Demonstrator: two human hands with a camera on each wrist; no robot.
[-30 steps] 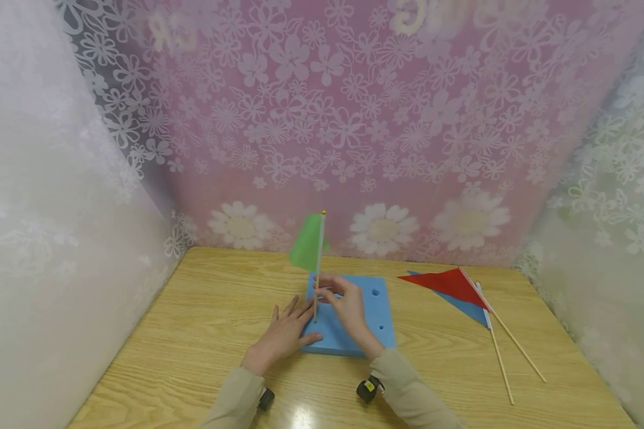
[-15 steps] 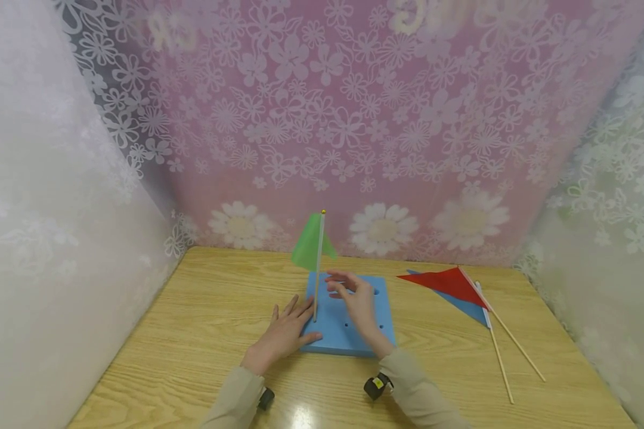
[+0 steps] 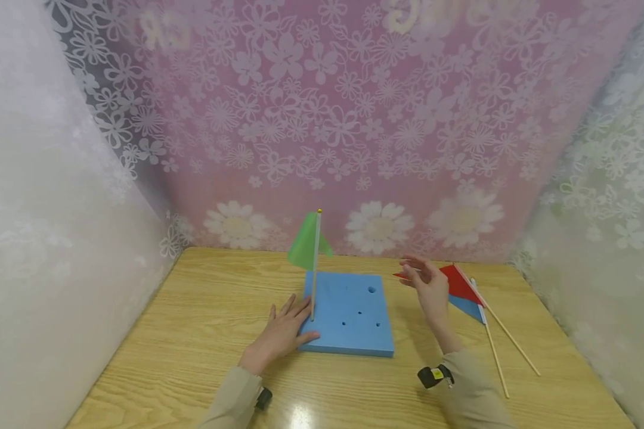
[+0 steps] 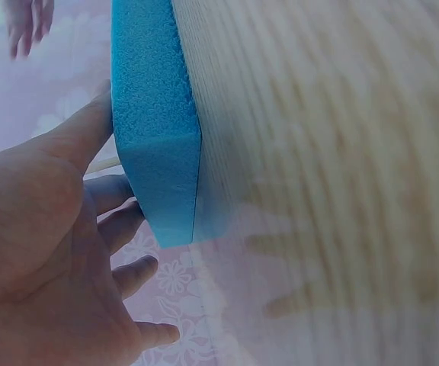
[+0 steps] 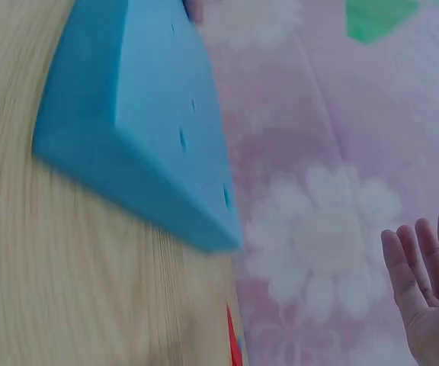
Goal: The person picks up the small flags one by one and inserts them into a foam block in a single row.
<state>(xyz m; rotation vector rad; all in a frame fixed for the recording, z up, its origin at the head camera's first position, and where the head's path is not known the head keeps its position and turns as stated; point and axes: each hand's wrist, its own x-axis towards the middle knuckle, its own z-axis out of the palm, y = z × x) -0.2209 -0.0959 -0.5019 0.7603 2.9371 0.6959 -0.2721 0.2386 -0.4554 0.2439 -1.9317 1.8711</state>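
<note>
Head view: left hand (image 3: 280,335) touches blue block (image 3: 347,301) (green flag (image 3: 303,244) upright).

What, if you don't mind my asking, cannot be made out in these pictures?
Red flag: head view, middle hidden by the right hand.
Blue flag: head view, partly covered by the red flag.
Green flag: right wrist view, cut off by the top edge.
Its stick: head view, any length sunk in the block is hidden.
Left hand: left wrist view, cut off by the left edge.
</note>
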